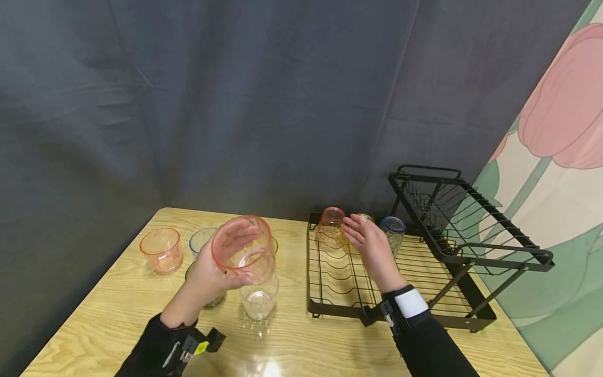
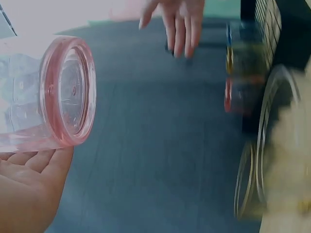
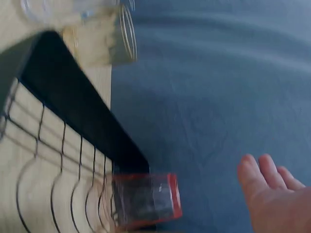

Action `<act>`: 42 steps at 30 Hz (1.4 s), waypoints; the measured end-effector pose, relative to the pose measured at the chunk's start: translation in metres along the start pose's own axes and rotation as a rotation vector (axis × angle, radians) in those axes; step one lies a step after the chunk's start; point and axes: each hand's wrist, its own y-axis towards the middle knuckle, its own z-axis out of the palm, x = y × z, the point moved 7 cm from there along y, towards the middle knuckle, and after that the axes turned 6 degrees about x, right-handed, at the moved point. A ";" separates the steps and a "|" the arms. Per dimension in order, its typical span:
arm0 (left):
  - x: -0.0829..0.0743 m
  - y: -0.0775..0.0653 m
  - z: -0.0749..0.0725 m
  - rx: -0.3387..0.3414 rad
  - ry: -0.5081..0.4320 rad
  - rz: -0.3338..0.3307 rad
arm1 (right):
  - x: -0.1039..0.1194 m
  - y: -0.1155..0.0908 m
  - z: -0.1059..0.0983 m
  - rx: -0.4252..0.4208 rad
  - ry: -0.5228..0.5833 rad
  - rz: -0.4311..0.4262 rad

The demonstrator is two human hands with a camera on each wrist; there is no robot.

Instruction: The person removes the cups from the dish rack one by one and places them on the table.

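Note:
My left hand holds a clear pink tumbler above the table, fingers and thumb around its side. Its pink base shows large in the left wrist view. My right hand is raised over the black dish rack, fingers extended and holding nothing. Near its fingertips, a red-pink tumbler stands upside down in the rack, beside a yellow one and a blue one. Beneath the held tumbler, a colourless tumbler stands on the table.
On the wooden table, an orange-pink tumbler stands at the left. A blue-rimmed tumbler and others lie partly hidden behind my left hand. The rack's raised upper tier leans over its right side. A dark curtain hangs behind.

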 end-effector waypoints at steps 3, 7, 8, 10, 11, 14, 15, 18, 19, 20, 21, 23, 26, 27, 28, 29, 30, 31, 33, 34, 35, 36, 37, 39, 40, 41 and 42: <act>-0.006 -0.010 -0.020 -0.024 -0.026 0.025 | 0.000 0.007 -0.019 -0.077 -0.068 0.014; -0.014 -0.027 -0.051 -0.116 -0.026 0.015 | -0.003 0.015 -0.041 -0.190 -0.166 0.058; -0.016 -0.032 -0.059 -0.142 -0.009 0.000 | -0.004 0.016 -0.047 -0.224 -0.193 0.072; -0.017 -0.043 -0.072 -0.200 0.023 -0.039 | -0.005 0.017 -0.059 -0.289 -0.273 0.105; -0.016 -0.048 -0.079 -0.227 0.041 -0.066 | -0.005 0.016 -0.064 -0.323 -0.315 0.121; -0.014 -0.066 -0.098 -0.333 0.110 -0.148 | -0.006 0.016 -0.079 -0.405 -0.423 0.171; -0.014 -0.072 -0.104 -0.378 0.129 -0.170 | -0.006 0.016 -0.084 -0.424 -0.452 0.191; -0.016 -0.090 -0.124 -0.513 0.155 -0.223 | -0.009 0.020 -0.094 -0.483 -0.487 0.239; -0.016 -0.096 -0.129 -0.557 0.163 -0.240 | -0.011 0.021 -0.098 -0.504 -0.502 0.263; -0.017 -0.102 -0.135 -0.591 0.162 -0.251 | -0.013 0.023 -0.102 -0.526 -0.516 0.286; -0.016 -0.107 -0.139 -0.618 0.163 -0.259 | -0.015 0.024 -0.106 -0.550 -0.525 0.306; -0.015 -0.119 -0.147 -0.662 0.171 -0.293 | -0.019 0.027 -0.113 -0.591 -0.548 0.338; -0.008 -0.136 -0.155 -0.701 0.164 -0.346 | -0.025 0.030 -0.120 -0.624 -0.582 0.364; -0.005 -0.141 -0.157 -0.714 0.172 -0.370 | -0.027 0.032 -0.121 -0.620 -0.603 0.368; -0.002 -0.146 -0.159 -0.726 0.177 -0.392 | -0.029 0.033 -0.122 -0.613 -0.630 0.372; 0.002 -0.150 -0.161 -0.741 0.187 -0.416 | -0.030 0.034 -0.123 -0.604 -0.660 0.372; 0.006 -0.154 -0.163 -0.754 0.196 -0.442 | -0.031 0.036 -0.124 -0.591 -0.701 0.372; 0.010 -0.157 -0.164 -0.770 0.208 -0.474 | -0.032 0.037 -0.124 -0.578 -0.745 0.370; 0.019 -0.163 -0.167 -0.795 0.267 -0.564 | -0.032 0.039 -0.126 -0.555 -0.835 0.370; 0.023 -0.166 -0.168 -0.799 0.293 -0.611 | -0.033 0.039 -0.127 -0.543 -0.870 0.371; 0.028 -0.169 -0.169 -0.799 0.326 -0.659 | -0.032 0.040 -0.128 -0.534 -0.902 0.369; 0.032 -0.171 -0.170 -0.794 0.355 -0.705 | -0.032 0.040 -0.129 -0.523 -0.933 0.371; 0.036 -0.172 -0.170 -0.789 0.374 -0.742 | -0.032 0.041 -0.131 -0.512 -0.949 0.375; 0.043 -0.174 -0.172 -0.771 0.411 -0.789 | -0.031 0.042 -0.133 -0.495 -0.988 0.377; 0.047 -0.175 -0.173 -0.768 0.434 -0.807 | -0.030 0.042 -0.135 -0.490 -1.006 0.376; 0.049 -0.176 -0.174 -0.770 0.440 -0.817 | -0.030 0.042 -0.136 -0.484 -1.023 0.376; 0.051 -0.176 -0.175 -0.772 0.451 -0.827 | -0.030 0.042 -0.138 -0.477 -1.038 0.377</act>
